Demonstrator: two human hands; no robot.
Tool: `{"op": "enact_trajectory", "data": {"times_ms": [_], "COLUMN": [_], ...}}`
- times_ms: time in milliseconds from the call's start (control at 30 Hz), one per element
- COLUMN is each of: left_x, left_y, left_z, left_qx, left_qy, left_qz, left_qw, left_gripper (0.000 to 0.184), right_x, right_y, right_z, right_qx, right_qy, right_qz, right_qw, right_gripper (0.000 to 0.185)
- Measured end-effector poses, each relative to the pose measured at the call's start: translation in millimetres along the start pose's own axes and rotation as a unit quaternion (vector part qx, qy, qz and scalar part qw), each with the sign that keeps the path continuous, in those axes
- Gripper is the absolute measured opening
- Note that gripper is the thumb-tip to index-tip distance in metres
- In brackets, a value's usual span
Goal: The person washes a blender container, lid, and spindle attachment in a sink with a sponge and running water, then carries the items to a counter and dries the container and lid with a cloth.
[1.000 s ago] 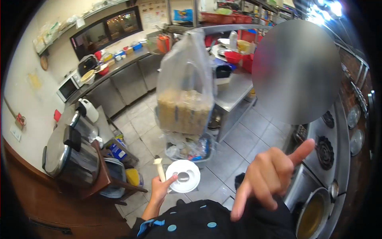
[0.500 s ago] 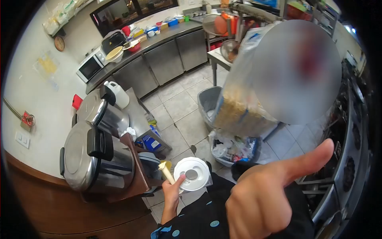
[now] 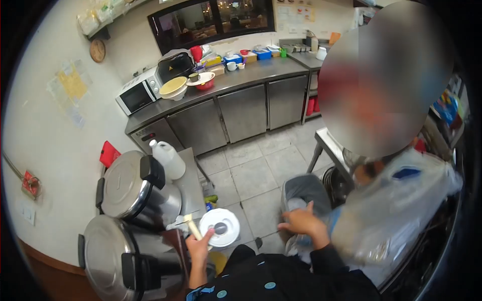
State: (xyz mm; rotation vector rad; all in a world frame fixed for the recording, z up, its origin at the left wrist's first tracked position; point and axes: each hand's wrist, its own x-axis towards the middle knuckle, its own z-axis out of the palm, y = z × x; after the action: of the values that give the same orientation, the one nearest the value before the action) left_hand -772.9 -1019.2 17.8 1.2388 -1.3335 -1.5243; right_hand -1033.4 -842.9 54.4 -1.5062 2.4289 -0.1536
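A round white-lidded container [image 3: 219, 228] with a grey disc in its top is in my left hand [image 3: 199, 247]. My thumb rests on the lid's edge, and a cream bar like a handle [image 3: 192, 227] sticks up beside it; whether the two are joined I cannot tell. Most of the container's body is hidden under the lid. My right hand [image 3: 305, 223] is stretched forward with its fingers apart and holds nothing. It appears in front of the grey bin [image 3: 287, 193], without visible contact.
Two large steel pots [image 3: 128, 183] with black clamps stand at left, near a white jug [image 3: 169, 159]. Steel counters [image 3: 241, 78] carry a microwave [image 3: 139, 93] and bowls. At right are a large clear plastic bag [image 3: 396, 210] and a person, partly blurred.
My right hand has moved from close to the camera, thumb out, to farther forward by the bin. The view has tilted up and shifted. My left hand keeps the container.
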Motion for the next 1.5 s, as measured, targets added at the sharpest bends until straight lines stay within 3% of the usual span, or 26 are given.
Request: {"op": "enact_trajectory", "data": {"times_ms": [33,167,300,367,433,467,500,567,633,733,800,1000,1200,1267,1433,1500], "left_x": [19.3,110.4,212.7,263.1,308.3,329.2,348.7,383.9,411.7,448.9,477.7,557.0,638.1,667.3,750.4,776.2], "left_y": [3.9,7.4,6.8,20.5,47.6,56.1,64.6,82.1,98.6,115.5,112.5,132.3,175.4,184.2,199.8,208.9], "left_z": [6.4,45.6,103.3,144.8,194.6,218.7,241.3,291.9,336.9,406.1,448.6,574.1,692.7,735.3,848.4,895.1], "left_qx": [-0.005,-0.016,0.015,0.020,0.013,0.025,0.040,0.057,0.075,0.068,0.076,0.080,0.136,0.100,0.188,0.227], "left_qy": [0.008,0.038,-0.012,-0.054,-0.090,-0.139,-0.187,-0.236,-0.282,-0.346,-0.386,-0.365,-0.316,-0.290,-0.238,-0.228], "left_qz": [0.000,-0.004,-0.004,-0.029,-0.039,-0.024,-0.012,0.001,0.019,0.037,-0.007,0.019,0.101,0.150,0.206,0.281], "left_qw": [1.000,0.999,1.000,0.998,0.995,0.990,0.981,0.970,0.956,0.935,0.920,0.928,0.934,0.940,0.930,0.904], "left_gripper": [0.022,0.021,0.023,0.025,0.026,0.027,0.028,0.029,0.029,0.029,0.031,0.032,0.032,0.033,0.038,0.035], "right_x": [27.7,122.4,201.7,231.1,238.5,232.3,224.3,193.3,190.5,232.2,277.2,425.0,491.8,507.3,544.2,536.9], "right_y": [5.1,37.9,113.7,178.8,244.4,251.1,253.8,264.6,249.6,259.2,283.0,405.1,473.4,495.9,550.4,630.2], "right_z": [-1.8,11.2,70.9,135.9,212.8,219.4,226.8,269.2,264.3,259.8,249.7,184.1,120.0,114.5,79.2,190.6], "right_qx": [0.114,0.215,0.191,0.268,0.361,0.514,0.546,0.627,0.601,0.588,0.587,0.609,0.635,0.647,0.649,0.353], "right_qy": [-0.097,-0.083,-0.032,0.071,0.092,0.094,0.088,0.180,0.151,0.121,0.116,0.166,0.215,0.223,0.243,0.131], "right_qz": [0.002,-0.012,0.146,0.154,0.199,0.262,0.405,0.386,0.494,0.555,0.556,0.501,0.474,0.472,0.487,0.400], "right_qw": [0.989,0.973,0.970,0.948,0.906,0.811,0.728,0.653,0.610,0.575,0.578,0.592,0.571,0.556,0.531,0.836], "right_gripper": [0.047,0.049,0.043,0.034,0.029,0.029,0.028,0.025,0.024,0.024,0.024,0.023,0.023,0.023,0.023,0.025]}}
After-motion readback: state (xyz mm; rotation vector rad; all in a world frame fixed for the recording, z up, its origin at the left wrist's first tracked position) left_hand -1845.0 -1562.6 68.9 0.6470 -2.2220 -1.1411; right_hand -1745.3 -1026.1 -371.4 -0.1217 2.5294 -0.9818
